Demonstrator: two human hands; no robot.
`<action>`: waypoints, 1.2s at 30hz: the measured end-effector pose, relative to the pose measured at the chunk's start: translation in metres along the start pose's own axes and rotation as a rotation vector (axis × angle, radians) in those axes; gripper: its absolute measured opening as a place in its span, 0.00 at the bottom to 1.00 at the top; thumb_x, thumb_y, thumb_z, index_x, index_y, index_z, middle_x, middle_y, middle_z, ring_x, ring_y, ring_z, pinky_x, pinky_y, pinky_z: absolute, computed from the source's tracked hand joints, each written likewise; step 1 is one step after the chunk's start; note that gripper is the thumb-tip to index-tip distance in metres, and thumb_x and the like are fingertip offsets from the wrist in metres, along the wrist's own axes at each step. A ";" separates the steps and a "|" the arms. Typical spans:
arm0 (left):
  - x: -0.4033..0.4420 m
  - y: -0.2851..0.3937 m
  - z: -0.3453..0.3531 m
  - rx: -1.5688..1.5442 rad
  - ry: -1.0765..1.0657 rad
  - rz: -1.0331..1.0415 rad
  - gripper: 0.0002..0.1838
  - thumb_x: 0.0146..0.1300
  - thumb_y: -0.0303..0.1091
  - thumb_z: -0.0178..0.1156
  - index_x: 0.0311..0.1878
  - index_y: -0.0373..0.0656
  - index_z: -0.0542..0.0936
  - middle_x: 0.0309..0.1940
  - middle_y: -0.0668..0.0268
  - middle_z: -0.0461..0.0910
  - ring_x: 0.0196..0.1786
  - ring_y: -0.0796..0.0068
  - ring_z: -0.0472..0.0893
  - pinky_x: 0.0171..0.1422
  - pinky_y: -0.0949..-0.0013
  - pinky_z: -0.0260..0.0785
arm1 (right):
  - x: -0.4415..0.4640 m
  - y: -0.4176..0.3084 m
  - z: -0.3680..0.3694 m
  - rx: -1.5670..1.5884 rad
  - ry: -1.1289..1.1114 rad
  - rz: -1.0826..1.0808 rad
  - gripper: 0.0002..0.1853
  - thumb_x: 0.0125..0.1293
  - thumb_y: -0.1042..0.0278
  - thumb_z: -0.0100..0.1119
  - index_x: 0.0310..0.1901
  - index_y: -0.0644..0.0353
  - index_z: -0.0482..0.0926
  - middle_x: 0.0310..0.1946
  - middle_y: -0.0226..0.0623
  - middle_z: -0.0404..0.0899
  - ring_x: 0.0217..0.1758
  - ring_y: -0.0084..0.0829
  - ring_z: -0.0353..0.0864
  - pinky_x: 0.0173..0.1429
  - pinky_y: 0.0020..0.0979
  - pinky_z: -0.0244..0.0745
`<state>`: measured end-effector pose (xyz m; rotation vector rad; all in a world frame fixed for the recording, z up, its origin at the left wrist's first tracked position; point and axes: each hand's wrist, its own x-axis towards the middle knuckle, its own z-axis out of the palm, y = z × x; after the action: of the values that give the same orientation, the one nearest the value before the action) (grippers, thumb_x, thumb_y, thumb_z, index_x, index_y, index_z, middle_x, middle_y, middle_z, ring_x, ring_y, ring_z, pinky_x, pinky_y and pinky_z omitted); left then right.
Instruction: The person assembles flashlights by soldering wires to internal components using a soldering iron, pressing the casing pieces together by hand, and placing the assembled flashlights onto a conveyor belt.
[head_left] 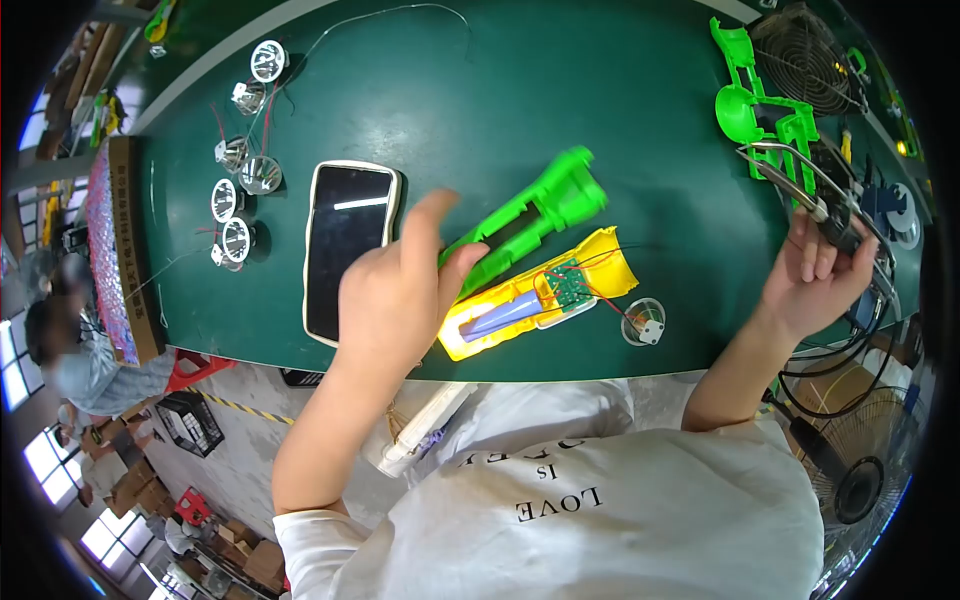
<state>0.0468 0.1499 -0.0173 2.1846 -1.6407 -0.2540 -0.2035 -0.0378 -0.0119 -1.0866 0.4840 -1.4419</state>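
Note:
My left hand (395,285) is closed at the near end of a green plastic half shell (560,200), thumb against it and index finger raised. The shell is slightly blurred and tilted. Beside it lies a yellow half shell (610,262) with a purple cylindrical battery (503,316), a green circuit board (570,287) and red wires. A small reflector lamp (643,322) sits at its right. At the right edge my right hand (818,262) has its fingers around the dark handle of a soldering iron (815,208), whose metal shaft points up and left.
A phone (350,250) lies left of the shells. Several reflector lamps (262,175) with thin wires lie farther left, near a cardboard box (130,250). Green plastic shells (738,112) and a round grille (805,62) stand at the upper right. Black cables (835,375) hang below my right hand.

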 end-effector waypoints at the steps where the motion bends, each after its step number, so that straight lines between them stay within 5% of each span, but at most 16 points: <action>1: 0.002 -0.001 -0.002 0.123 -0.054 0.040 0.17 0.49 0.37 0.62 0.41 0.43 0.71 0.17 0.64 0.72 0.19 0.64 0.73 0.21 0.66 0.63 | -0.001 0.003 0.000 -0.020 0.003 0.027 0.18 0.68 0.58 0.33 0.39 0.62 0.72 0.09 0.21 0.53 0.11 0.13 0.52 0.36 0.27 0.64; 5: 0.013 -0.003 0.008 0.162 0.080 0.272 0.12 0.44 0.36 0.64 0.33 0.47 0.77 0.24 0.71 0.74 0.31 0.73 0.74 0.33 0.70 0.62 | 0.000 0.010 -0.006 -0.030 0.022 0.056 0.18 0.68 0.59 0.33 0.38 0.61 0.73 0.09 0.20 0.54 0.12 0.13 0.52 0.34 0.25 0.60; 6: 0.011 0.001 0.010 0.147 0.119 0.241 0.13 0.42 0.35 0.64 0.34 0.47 0.77 0.32 0.71 0.74 0.39 0.73 0.73 0.39 0.68 0.61 | 0.001 0.011 -0.007 -0.021 0.026 0.062 0.18 0.68 0.59 0.34 0.38 0.61 0.73 0.09 0.20 0.53 0.12 0.13 0.52 0.34 0.26 0.60; 11: 0.016 0.030 0.003 -0.136 0.003 0.329 0.13 0.41 0.35 0.65 0.33 0.46 0.78 0.36 0.69 0.73 0.43 0.65 0.71 0.45 0.65 0.60 | 0.004 0.013 -0.003 -0.009 0.099 0.057 0.16 0.68 0.60 0.37 0.37 0.63 0.73 0.09 0.21 0.51 0.12 0.14 0.51 0.33 0.26 0.60; 20: 0.042 0.065 0.036 -0.119 -0.040 0.560 0.05 0.39 0.33 0.62 0.22 0.46 0.76 0.33 0.73 0.71 0.40 0.73 0.71 0.43 0.69 0.60 | 0.006 0.014 -0.001 -0.130 0.197 0.033 0.16 0.66 0.60 0.40 0.34 0.65 0.72 0.09 0.23 0.53 0.13 0.15 0.51 0.32 0.27 0.63; 26: 0.017 0.063 0.004 -0.417 -0.053 0.620 0.06 0.40 0.33 0.64 0.26 0.48 0.80 0.32 0.75 0.76 0.40 0.74 0.73 0.41 0.70 0.60 | 0.007 0.015 -0.001 -0.113 0.185 0.023 0.15 0.66 0.60 0.42 0.32 0.65 0.72 0.09 0.23 0.54 0.13 0.15 0.52 0.32 0.27 0.63; 29: -0.005 0.045 -0.003 -0.533 -0.143 0.434 0.07 0.42 0.33 0.65 0.28 0.49 0.81 0.29 0.74 0.78 0.39 0.74 0.74 0.40 0.70 0.60 | 0.005 0.016 0.002 -0.122 0.174 0.028 0.15 0.66 0.60 0.42 0.32 0.65 0.72 0.09 0.23 0.54 0.13 0.15 0.52 0.32 0.27 0.63; 36: -0.041 0.020 -0.004 -0.499 0.023 0.016 0.06 0.45 0.29 0.65 0.29 0.45 0.80 0.24 0.70 0.79 0.31 0.73 0.75 0.38 0.72 0.62 | 0.000 0.021 0.014 -0.095 0.086 0.072 0.16 0.66 0.60 0.40 0.34 0.65 0.73 0.09 0.22 0.54 0.12 0.15 0.52 0.32 0.27 0.63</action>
<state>0.0182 0.1853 -0.0085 1.7878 -1.3955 -0.5646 -0.1804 -0.0378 -0.0219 -1.0743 0.6525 -1.4178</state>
